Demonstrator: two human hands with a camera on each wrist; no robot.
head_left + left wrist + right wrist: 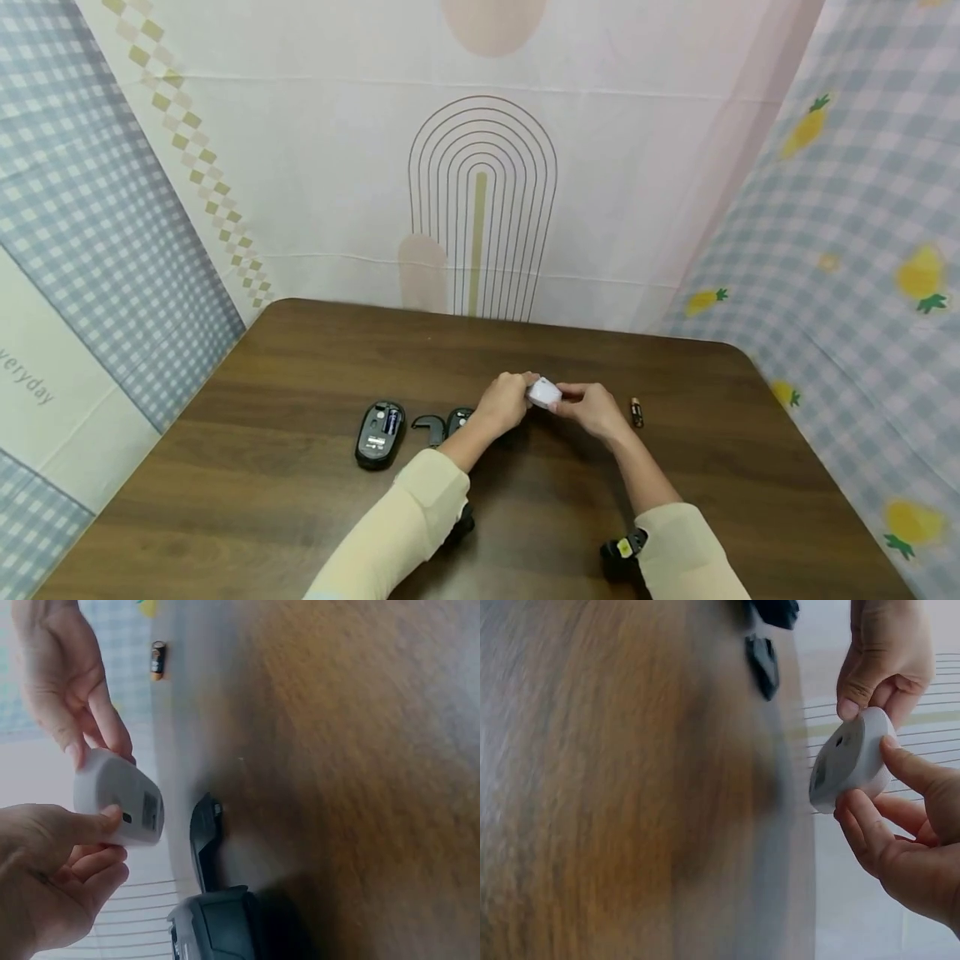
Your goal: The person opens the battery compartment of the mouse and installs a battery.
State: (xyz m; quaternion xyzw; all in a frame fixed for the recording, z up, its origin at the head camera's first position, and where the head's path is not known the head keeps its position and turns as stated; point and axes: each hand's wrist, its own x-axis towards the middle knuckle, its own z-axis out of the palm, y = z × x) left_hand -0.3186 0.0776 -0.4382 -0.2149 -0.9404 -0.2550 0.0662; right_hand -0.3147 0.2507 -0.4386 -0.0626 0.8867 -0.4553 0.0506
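A white computer mouse (544, 392) is held up off the table between both hands. My left hand (504, 400) pinches one end of it; in the left wrist view the left thumb lies across the face with a small dark switch. My right hand (919, 832) grips the other end between thumb and fingers. Beyond the right hand, a small battery (637, 412) lies on the table. Close to the left forearm are a dark mouse (459, 419), partly hidden by that arm, and a curved black cover (431, 427).
Another black mouse (380, 434) lies underside up on the left, a battery showing in its open compartment. The brown wooden table (300, 517) ends at a back edge against a hanging patterned cloth (330, 183).
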